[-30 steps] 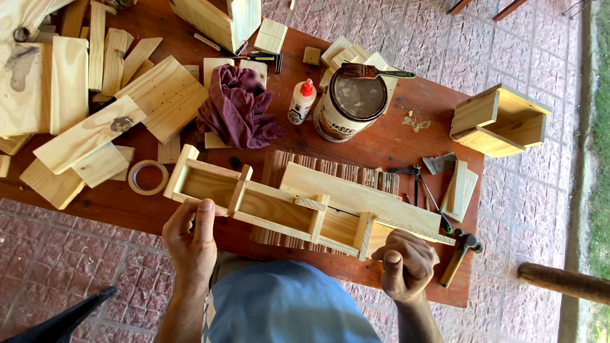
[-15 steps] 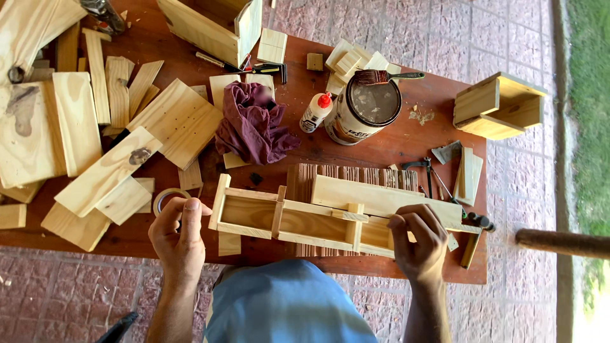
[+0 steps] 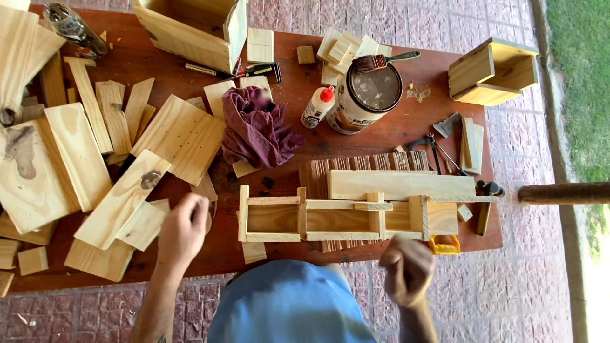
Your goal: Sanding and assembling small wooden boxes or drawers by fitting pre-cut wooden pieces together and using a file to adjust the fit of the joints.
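Observation:
A long pale wooden frame, split into several compartments, lies flat near the table's front edge, on top of a slatted wooden panel. My left hand hovers to the left of the frame, apart from it, fingers loose, over a small plank. My right hand is blurred and curled into a fist just below the frame's right end, beside a yellow tool part. Neither hand touches the frame.
On the red-brown table are a maroon cloth, a glue bottle and a can with a brush on it. Planks crowd the left. Wooden boxes, pliers and a hammer lie around.
Both hands have let go of the frame, which now lies flat on the table. My left hand moved away to the left and my right hand dropped below the table edge.

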